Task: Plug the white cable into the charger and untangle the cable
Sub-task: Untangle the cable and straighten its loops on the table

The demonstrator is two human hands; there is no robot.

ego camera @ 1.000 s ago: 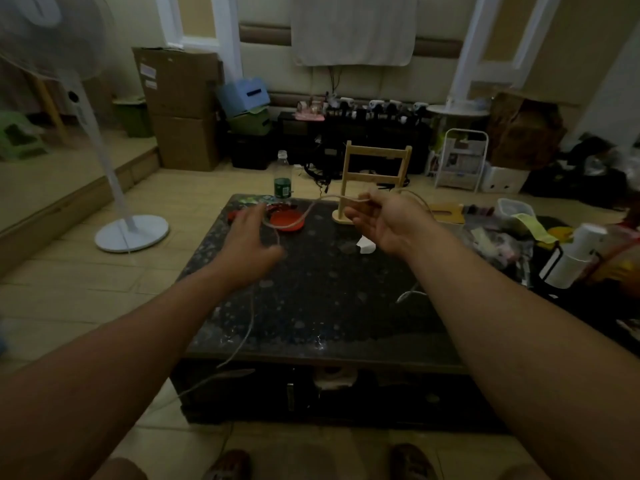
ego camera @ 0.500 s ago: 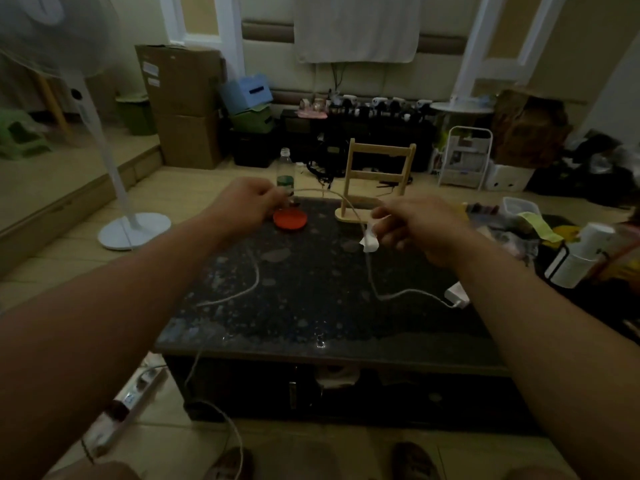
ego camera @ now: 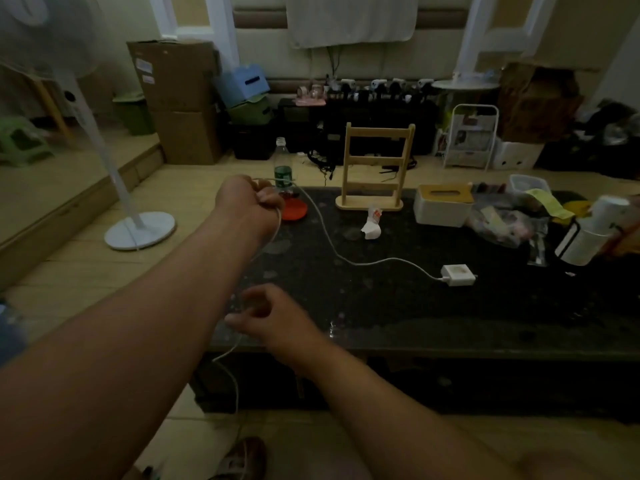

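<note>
A white charger [ego camera: 458,275] lies on the dark speckled table [ego camera: 398,306], right of centre, with the white cable [ego camera: 332,249] plugged into its left side. The cable runs left and up across the table to my left hand [ego camera: 251,201], a fist shut on it near the table's far left corner. From that fist the cable drops under my left forearm, past my right hand [ego camera: 273,318] at the table's front left edge, and hangs to the floor. My right hand is blurred; its fingers curl around the cable, and whether they pinch it I cannot tell.
Behind my left hand stand an orange lid [ego camera: 293,210] and a plastic bottle [ego camera: 283,168]. A wooden rack [ego camera: 375,168], crumpled paper [ego camera: 372,223], a tissue box [ego camera: 443,204] and bags clutter the far right. A fan's base [ego camera: 140,230] is on the floor at left.
My right hand has let go near the rack and dropped to the front left edge. My left hand stayed high on the cable. The charger now lies uncovered on the table.
</note>
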